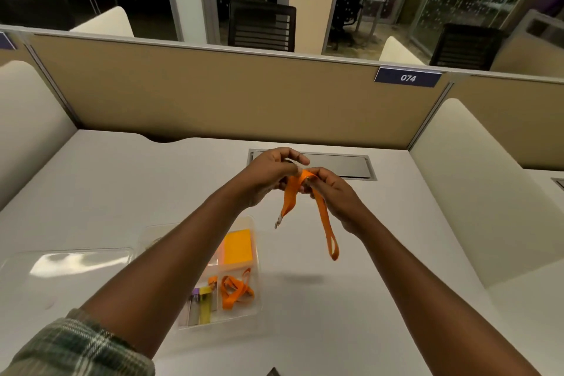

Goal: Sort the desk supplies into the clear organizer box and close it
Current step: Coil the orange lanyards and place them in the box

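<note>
head view: my left hand [268, 174] and right hand [332, 192] both pinch an orange lanyard [320, 210] above the counter [366, 284], right of the clear organizer box [254, 308].

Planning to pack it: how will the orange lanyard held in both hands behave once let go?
Likely floppy: the orange lanyard hangs limp from the left hand and right hand. Probably light, since a mere pinch holds it. It may uncoil, like the other lanyard lying loose in the organizer box.

Organizer box [258, 256] half behind left forearm [171, 268]; dark sliver [273, 372] at bottom edge
</note>
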A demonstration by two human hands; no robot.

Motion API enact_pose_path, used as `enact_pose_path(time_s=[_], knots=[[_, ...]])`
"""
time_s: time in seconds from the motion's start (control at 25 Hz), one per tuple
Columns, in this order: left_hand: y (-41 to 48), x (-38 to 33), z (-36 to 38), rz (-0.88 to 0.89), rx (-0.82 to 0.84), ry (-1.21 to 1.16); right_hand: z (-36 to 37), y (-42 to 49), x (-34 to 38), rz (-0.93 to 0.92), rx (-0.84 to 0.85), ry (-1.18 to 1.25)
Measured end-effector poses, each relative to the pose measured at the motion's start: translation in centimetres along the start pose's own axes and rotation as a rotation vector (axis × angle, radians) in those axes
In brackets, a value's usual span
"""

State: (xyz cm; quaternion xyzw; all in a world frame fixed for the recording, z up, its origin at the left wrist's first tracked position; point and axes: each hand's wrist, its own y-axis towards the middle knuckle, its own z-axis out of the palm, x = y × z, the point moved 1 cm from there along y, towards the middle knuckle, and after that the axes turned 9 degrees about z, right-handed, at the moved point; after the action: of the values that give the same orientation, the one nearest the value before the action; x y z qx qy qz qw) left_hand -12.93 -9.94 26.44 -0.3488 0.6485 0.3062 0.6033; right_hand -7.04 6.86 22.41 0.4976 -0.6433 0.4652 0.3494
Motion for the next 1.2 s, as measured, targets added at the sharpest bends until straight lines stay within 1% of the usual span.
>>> enact_pose_path(time_s=[0.04,0.08,0.12,0.16,0.2,0.24,0.28,0.4,0.52,0.6,0.64,0.68,0.72,0.8,0.84,0.88,0.92,0.96,1.04,1.08,1.12,1.16,1.2], knots=[[0.1,-0.3,0.8,0.014,-0.021,-0.034,-0.5,-0.1,0.0,-0.037,-0.051,-0.024],[0.3,-0.5,1.7,0.025,-0.05,-0.066,-1.0,-0.1,0.0,-0.085,-0.158,-0.047],[0.4,-0.8,2.5,0.036,-0.083,-0.106,-1.5,-0.2,-0.1,-0.135,-0.306,-0.056],[0.6,-1.1,3.4,0.048,-0.117,-0.153,-2.0,-0.6,-0.2,-0.18,-0.447,-0.025],[0.7,-1.3,4.1,0.062,-0.146,-0.211,-2.3,-1.0,-0.2,-0.21,-0.521,0.037],[0.9,-1.6,5.0,0.077,-0.169,-0.268,-2.6,-1.5,-0.3,-0.224,-0.511,0.097],[1.0,-1.8,5.7,0.088,-0.185,-0.313,-2.8,-1.9,-0.5,-0.213,-0.435,0.156],[1.4,-2.4,7.7,0.112,-0.22,-0.392,-3.4,-2.9,-1.1,-0.063,-0.133,0.236],[1.8,-2.9,8.9,0.155,-0.295,-0.387,-4.6,-3.5,-2.7,0.068,0.046,0.24],[2.0,-2.7,8.9,0.163,-0.362,-0.336,-5.4,-4.2,-3.9,0.149,0.156,0.29],[2.2,-2.4,8.9,0.152,-0.398,-0.271,-5.9,-4.6,-4.2,0.193,0.202,0.324],[2.2,-1.9,8.9,0.128,-0.433,-0.159,-6.4,-5.1,-4.2,0.235,0.237,0.366],[2.2,-1.4,8.9,0.09,-0.455,0.002,-6.8,-5.4,-4.2,0.268,0.261,0.417],[1.9,-0.2,9.3,0.042,-0.471,0.39,-7.5,-5.7,-3.7,0.282,0.297,0.516],[1.7,0.2,9.7,0.056,-0.436,0.491,-7.8,-5.8,-3.3,0.265,0.316,0.551],[1.6,0.7,10.2,0.075,-0.362,0.471,-8.0,-5.8,-2.8,0.239,0.334,0.569],[1.5,1.0,10.8,0.072,-0.267,0.345,-8.1,-5.8,-2.2,0.213,0.341,0.575],[1.1,1.3,11.6,0.038,-0.183,0.139,-8.3,-5.8,-1.6,0.187,0.339,0.574],[0.4,1.9,12.8,-0.024,-0.113,-0.282,-8.5,-5.5,-0.8,0.125,0.29,0.586],[0.1,2.4,13.3,-0.052,-0.096,-0.393,-8.6,-5.2,-0.7,0.092,0.249,0.611],[-0.4,2.9,13.7,-0.083,-0.074,-0.406,-8.7,-4.6,-0.8,0.054,0.192,0.635],[-0.8,3.4,14.1,-0.112,-0.045,-0.325,-8.8,-4.1,-1.1,0.002,0.117,0.627],[-1.5,3.6,14.5,-0.13,0.001,-0.18,-9.0,-3.4,-1.6,-0.07,0.008,0.535]])
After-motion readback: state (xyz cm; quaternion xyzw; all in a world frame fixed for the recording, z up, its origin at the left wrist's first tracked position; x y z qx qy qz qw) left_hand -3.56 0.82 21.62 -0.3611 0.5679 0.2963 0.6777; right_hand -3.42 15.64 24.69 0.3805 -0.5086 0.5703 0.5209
